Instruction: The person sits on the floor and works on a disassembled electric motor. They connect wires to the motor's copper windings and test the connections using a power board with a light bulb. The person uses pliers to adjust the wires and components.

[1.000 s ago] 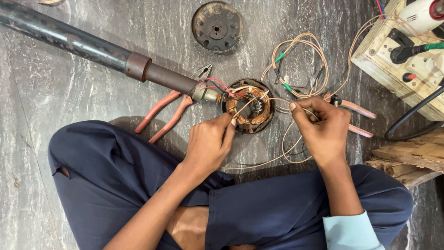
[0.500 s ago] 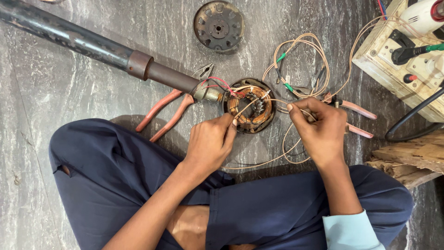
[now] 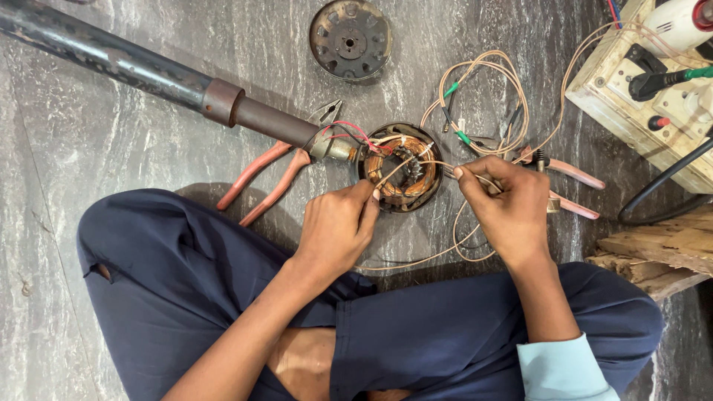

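Both hands pinch thin wire over the motor stator [image 3: 401,168] lying on the stone floor [image 3: 111,163]: the left hand [image 3: 336,230] grips a lead at the stator's near rim, the right hand [image 3: 506,208] holds a strand just right of it. Sorting or joining the winding leads seems the step in hand, and the next move likely calls for steady tension. Around the stator lie two pliers [image 3: 271,167] [image 3: 568,186], one pipe [image 3: 148,70], one round cover [image 3: 350,38].
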